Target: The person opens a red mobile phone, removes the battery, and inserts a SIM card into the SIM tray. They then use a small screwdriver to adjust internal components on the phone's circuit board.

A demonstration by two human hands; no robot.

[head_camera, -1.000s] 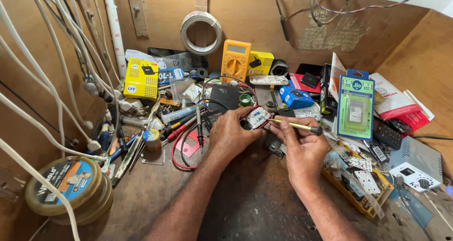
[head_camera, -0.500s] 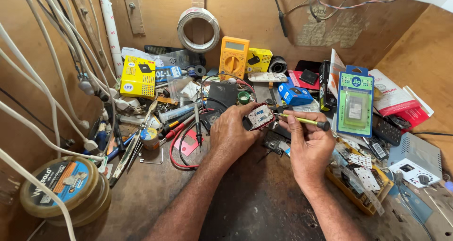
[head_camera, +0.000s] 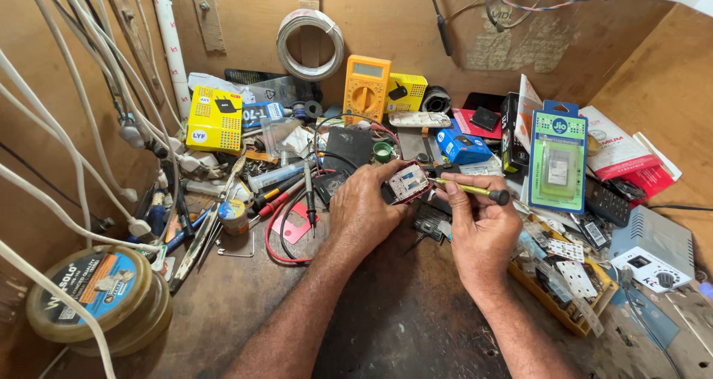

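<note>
Head view: left hand [head_camera: 364,208] curled around small module [head_camera: 408,182] (probably circuitry).

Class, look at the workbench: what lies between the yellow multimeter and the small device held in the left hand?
In the head view, a green ring-shaped part lies between the yellow multimeter and the small device.

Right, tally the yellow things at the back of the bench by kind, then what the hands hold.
Yellow boxes: 2
Yellow multimeter: 1
Small device, left hand: 1
Screwdriver, right hand: 1
Total: 5
</note>
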